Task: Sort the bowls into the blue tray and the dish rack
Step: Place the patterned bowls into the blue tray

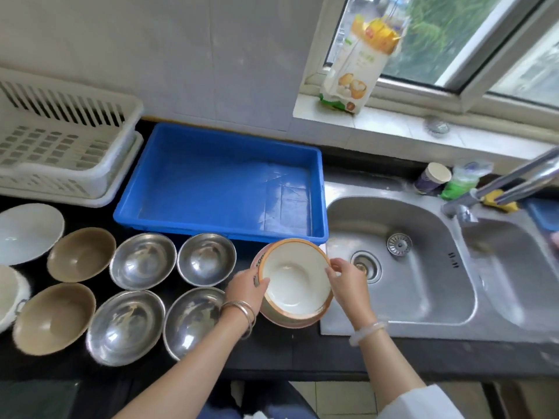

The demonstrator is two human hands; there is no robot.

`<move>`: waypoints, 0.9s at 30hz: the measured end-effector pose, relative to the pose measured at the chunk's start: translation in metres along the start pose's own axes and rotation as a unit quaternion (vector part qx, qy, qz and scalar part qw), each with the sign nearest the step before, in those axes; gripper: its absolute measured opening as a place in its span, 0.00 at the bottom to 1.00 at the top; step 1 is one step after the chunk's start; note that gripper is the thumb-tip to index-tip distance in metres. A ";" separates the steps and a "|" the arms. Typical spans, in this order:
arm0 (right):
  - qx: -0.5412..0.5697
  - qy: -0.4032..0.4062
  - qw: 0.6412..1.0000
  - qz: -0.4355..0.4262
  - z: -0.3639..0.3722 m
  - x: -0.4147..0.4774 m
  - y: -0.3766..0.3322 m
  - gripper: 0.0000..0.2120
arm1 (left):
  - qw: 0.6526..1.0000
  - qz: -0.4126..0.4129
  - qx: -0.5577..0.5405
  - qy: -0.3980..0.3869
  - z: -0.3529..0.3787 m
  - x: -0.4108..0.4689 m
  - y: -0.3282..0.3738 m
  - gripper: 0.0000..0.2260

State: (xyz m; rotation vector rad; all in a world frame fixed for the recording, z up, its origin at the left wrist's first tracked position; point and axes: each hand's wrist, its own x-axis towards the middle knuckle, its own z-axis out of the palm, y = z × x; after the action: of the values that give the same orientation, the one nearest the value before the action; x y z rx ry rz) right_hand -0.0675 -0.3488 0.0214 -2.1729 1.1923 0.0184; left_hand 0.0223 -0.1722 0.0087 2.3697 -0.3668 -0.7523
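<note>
Step in hand: first pick of the sort, by my reading. One bowl is up in both hands, and no bowl lies in either container.
White bowl [295, 279]: orange-rimmed and tilted toward the person, held over the counter's [287, 352] front right corner, just beside the sink [423, 231]. A second rim shows under it; I cannot tell whether that is another bowl nested below.
Left hand [246, 290]: clamped on the bowl's left rim, thumb hooked over the edge.
Right hand [344, 276]: fingertips pinch the right rim.
Blue tray [211, 182]: at the counter's back edge, directly behind the held bowl.
Dish rack [133, 116]: back left corner of the counter, touching or nearly touching the tray's left end.
Waiting bowls: four steel bowls [142, 260] in two rows along the front edge, two brown bowls [81, 254] left of them, and a pale dish [28, 232] at the far left.
Next move calls for: choosing a container for this ceramic type. The tray is the short carry, straight back. The rack means a reach across the steel bowls.
Watch for: if a bowl is nested below, it may lift with this one and then drop.
</note>
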 end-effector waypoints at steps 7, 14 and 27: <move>-0.011 0.007 1.000 0.014 0.007 -0.017 -0.005 0.09 | 0.999 -0.012 -0.018 0.035 -0.010 0.006 -0.004 0.07; -0.011 0.042 0.999 0.027 0.014 -0.035 -0.011 0.07 | 0.995 0.005 0.064 0.082 -0.014 0.007 0.003 0.08; 0.065 0.077 0.993 0.053 -0.051 -0.034 -0.003 0.05 | 0.996 0.058 -0.028 0.055 -0.022 0.007 0.061 0.07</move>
State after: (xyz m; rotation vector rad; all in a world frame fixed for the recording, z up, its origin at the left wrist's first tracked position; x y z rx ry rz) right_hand -0.1000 -0.3501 0.0741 -2.0251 1.3558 -0.1803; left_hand 0.0361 -0.2121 0.0588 2.3035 -0.4264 -0.5699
